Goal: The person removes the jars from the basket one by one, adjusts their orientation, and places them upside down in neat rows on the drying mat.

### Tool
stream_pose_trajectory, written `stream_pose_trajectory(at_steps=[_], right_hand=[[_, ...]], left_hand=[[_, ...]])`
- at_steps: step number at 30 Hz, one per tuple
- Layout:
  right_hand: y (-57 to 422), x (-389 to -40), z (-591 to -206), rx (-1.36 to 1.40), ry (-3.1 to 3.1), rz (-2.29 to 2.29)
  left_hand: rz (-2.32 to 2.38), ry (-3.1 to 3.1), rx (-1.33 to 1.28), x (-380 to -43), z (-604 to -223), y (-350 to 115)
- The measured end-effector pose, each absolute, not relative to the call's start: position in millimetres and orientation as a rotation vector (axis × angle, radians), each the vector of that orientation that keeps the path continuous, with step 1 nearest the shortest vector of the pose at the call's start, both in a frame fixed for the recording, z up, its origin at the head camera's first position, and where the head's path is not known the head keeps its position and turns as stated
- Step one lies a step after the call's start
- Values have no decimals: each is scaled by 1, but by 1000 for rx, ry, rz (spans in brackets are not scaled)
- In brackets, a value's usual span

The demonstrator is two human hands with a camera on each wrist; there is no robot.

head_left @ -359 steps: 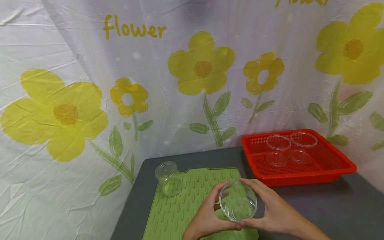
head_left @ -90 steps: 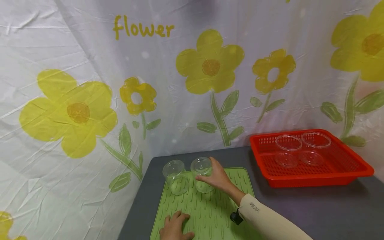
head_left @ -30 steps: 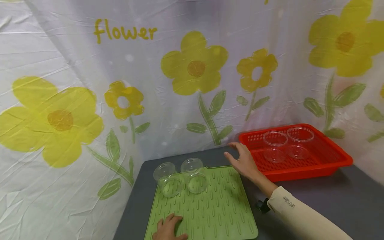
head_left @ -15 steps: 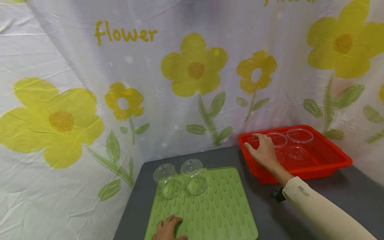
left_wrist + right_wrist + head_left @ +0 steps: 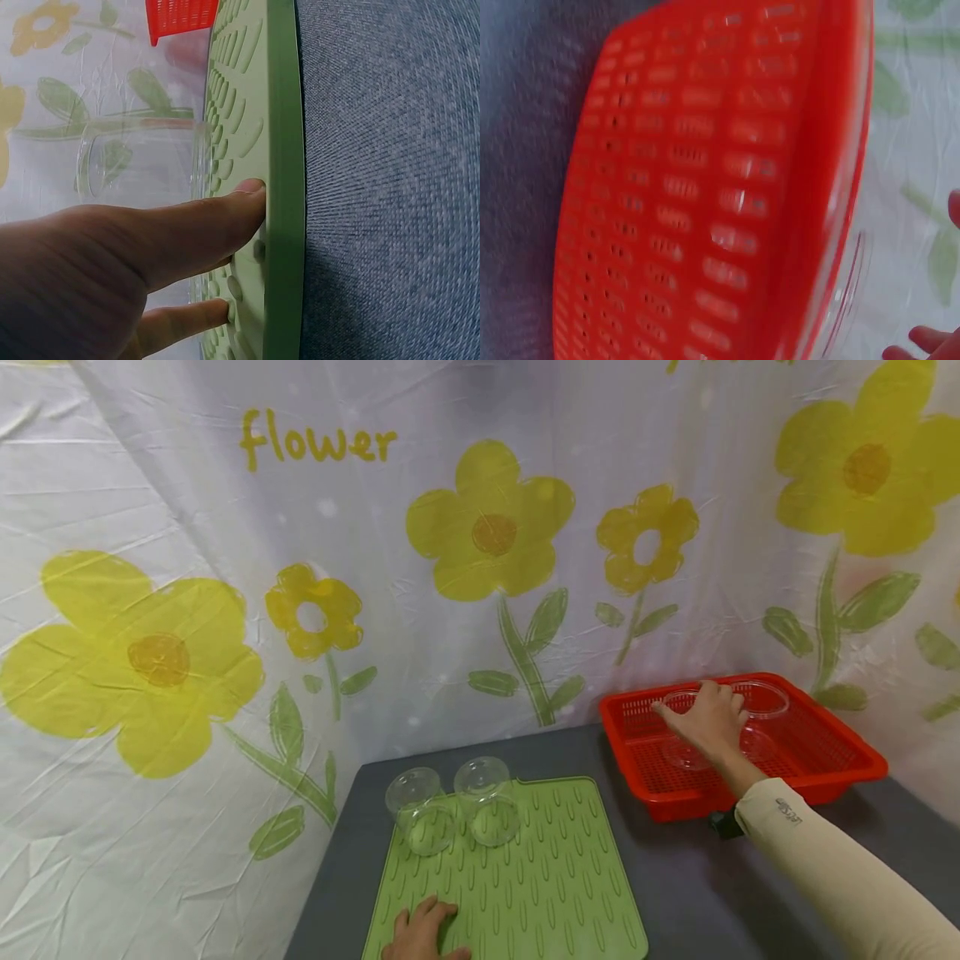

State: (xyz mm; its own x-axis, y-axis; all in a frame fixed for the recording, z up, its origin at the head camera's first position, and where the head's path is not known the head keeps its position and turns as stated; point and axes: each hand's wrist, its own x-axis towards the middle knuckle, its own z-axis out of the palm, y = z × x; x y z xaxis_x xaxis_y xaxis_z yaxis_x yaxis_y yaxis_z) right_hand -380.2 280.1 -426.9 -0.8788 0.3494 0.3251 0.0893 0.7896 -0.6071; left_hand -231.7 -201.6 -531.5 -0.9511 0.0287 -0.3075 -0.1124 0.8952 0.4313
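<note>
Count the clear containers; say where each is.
4. On the green mat: one container at left, another container beside it. In the red basket: a third container, partly behind the right hand, and a fourth container to its right. The hand could hide more.

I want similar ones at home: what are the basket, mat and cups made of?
Basket: likely glossy plastic, with bright highlights and slotted walls. Mat: probably matte silicone or rubber, with molded ridges and little shine. Cups: clear, shiny, probably plastic; transparency and glints leave glass possible.
</note>
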Motion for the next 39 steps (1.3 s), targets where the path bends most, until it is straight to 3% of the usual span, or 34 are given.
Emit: stream_pose_trajectory(at_steps=[12,39], right_hand=[[308,-384,-423,-507,-2760,878],[310,-390,-420,-541,-2967,1028]], left_hand=[[645,2748,-63,-231,-529,-201],[686,2769,-83,-227,-528,-198]])
